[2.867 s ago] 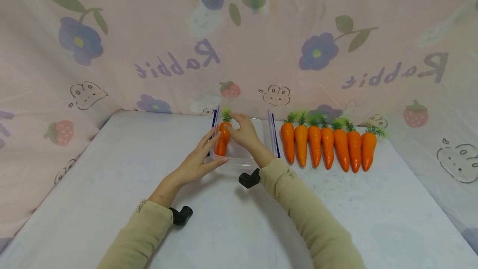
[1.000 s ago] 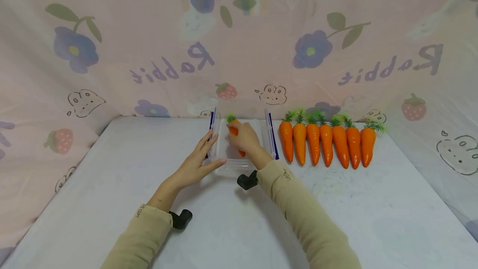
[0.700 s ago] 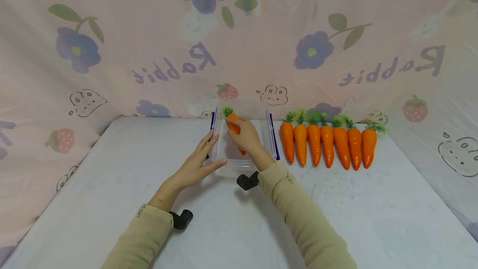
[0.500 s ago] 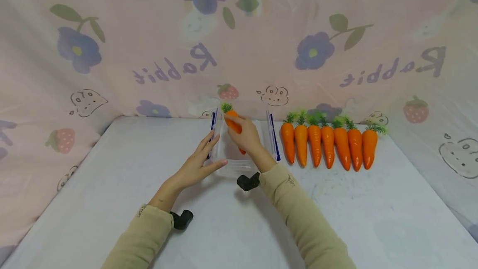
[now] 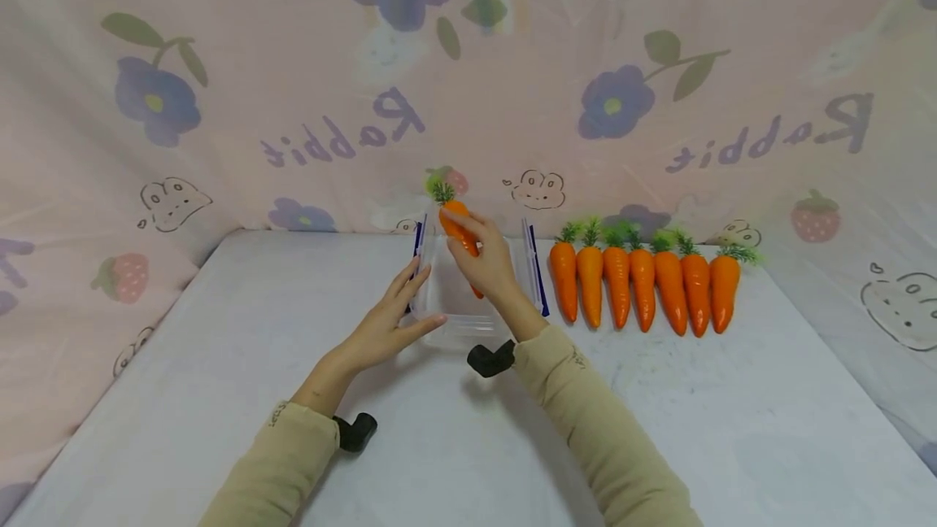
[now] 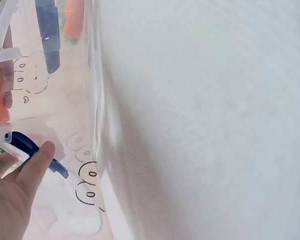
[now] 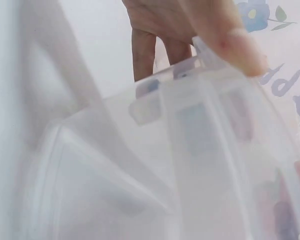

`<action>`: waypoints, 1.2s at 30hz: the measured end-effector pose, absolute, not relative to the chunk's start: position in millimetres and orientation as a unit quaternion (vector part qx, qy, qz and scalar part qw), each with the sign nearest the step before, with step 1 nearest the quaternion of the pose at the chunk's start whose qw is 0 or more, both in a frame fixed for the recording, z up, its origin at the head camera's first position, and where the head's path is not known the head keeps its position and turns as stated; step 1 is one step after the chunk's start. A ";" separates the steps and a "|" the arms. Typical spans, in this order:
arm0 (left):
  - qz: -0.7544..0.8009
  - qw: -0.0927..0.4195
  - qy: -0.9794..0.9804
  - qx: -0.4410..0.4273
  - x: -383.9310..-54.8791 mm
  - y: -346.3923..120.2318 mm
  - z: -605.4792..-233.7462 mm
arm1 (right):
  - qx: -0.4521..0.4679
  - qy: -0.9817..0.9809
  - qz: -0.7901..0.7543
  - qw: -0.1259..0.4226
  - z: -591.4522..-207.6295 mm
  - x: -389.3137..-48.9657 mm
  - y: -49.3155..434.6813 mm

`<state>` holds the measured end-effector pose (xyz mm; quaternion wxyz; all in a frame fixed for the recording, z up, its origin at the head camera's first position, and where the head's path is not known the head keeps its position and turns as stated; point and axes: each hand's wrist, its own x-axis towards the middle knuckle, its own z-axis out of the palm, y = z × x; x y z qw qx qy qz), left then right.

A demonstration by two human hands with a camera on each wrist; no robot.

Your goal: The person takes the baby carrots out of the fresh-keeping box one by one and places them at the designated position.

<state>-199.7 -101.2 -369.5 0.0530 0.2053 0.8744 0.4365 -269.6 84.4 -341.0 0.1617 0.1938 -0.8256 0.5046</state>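
In the head view my right hand point(image 5: 485, 260) grips an orange carrot point(image 5: 461, 233) with thumb and fingers. The carrot tilts, green leafy top point(image 5: 442, 192) up and to the left, tip down toward the clear plastic box point(image 5: 468, 320). My left hand point(image 5: 376, 330) rests at the box's front left corner, fingers fairly straight along the left side and thumb by the front rim. One left finger touches a blue clip flap point(image 6: 27, 145) in the left wrist view. Through the box wall in the right wrist view, the contents are blurred.
A row of several carrots point(image 5: 642, 289) lies on the white table point(image 5: 410, 462), right of the box. Blue-edged flaps point(image 5: 538, 271) stand up along the box's sides. Black wrist mounts point(image 5: 355, 433) jut from both sleeves. A patterned curtain point(image 5: 498, 104) hangs behind.
My right hand has moved the carrot away from the box's left wall, then raised it and tilted it so its leafy top rises above the rim. My left hand stays at the box corner.
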 end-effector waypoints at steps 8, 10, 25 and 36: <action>0.433 0.053 0.876 0.205 -199.5 -101.4 -369.1 | 0.201 -0.820 0.506 0.179 -335.0 -264.6 95.4; 0.432 0.053 0.876 0.206 -199.7 -101.5 -368.7 | 0.200 -0.819 0.505 0.183 -333.6 -263.7 99.6; 0.437 0.050 0.872 0.215 -199.4 -102.7 -371.0 | 0.162 -0.828 0.508 0.173 -330.6 -257.2 140.0; 0.441 0.050 0.870 0.217 -197.3 -102.3 -369.1 | 0.138 -0.836 0.500 0.181 -332.3 -253.0 168.5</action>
